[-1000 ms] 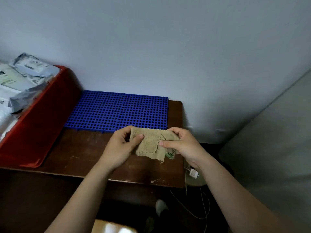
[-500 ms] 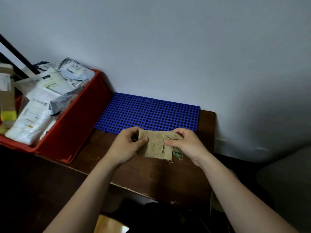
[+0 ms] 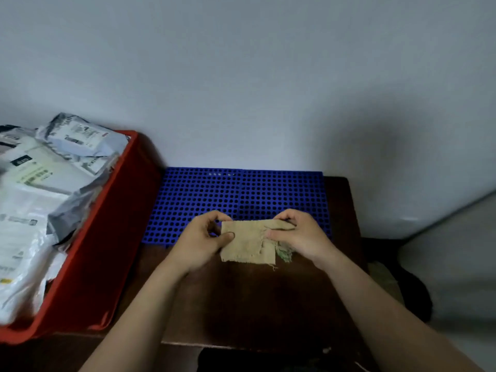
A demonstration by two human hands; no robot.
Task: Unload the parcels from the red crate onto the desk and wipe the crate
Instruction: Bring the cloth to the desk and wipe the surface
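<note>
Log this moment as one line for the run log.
hands: left hand and right hand pinch cloth over desk | parcels: in red crate | wipe: not yet started | blue mat: on desk

A red crate (image 3: 107, 237) is being seen, filled with white and grey parcels (image 3: 40, 183) printed in black. A blue mat (image 3: 241, 194) patterned with rows of round holes is being shown on the dark brown bench (image 3: 255, 304). A tan cloth (image 3: 244, 245), fraying green at one corner, is being shown against it.

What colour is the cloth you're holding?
Tan, with a frayed greenish corner; the cloth shows best in the head view.
</note>
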